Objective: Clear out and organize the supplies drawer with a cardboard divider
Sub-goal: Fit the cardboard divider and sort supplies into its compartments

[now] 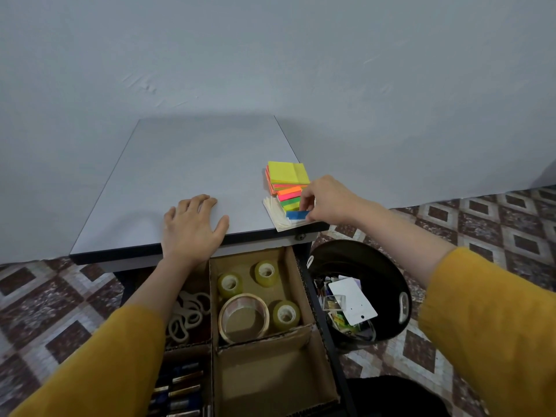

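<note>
The open drawer holds a cardboard divider (214,320) that splits it into compartments. The back right compartment holds a wide clear tape roll (243,318) and three small tape rolls (230,285). Rubber bands (189,314) lie in the back left one, pens (177,386) in the front left, and the front right one (270,383) is bare. On the desk's right front corner a stack of neon sticky notes (287,176) sits beside a white card of coloured flag tabs (288,200). My right hand (326,198) pinches the blue flag tab (296,215). My left hand (192,227) rests flat on the desk.
The grey desk top (192,170) stands against a pale wall. A black bin (361,293) with discarded packaging and a white card stands on the patterned tile floor right of the drawer. A keyhole (300,237) sits under the desk edge.
</note>
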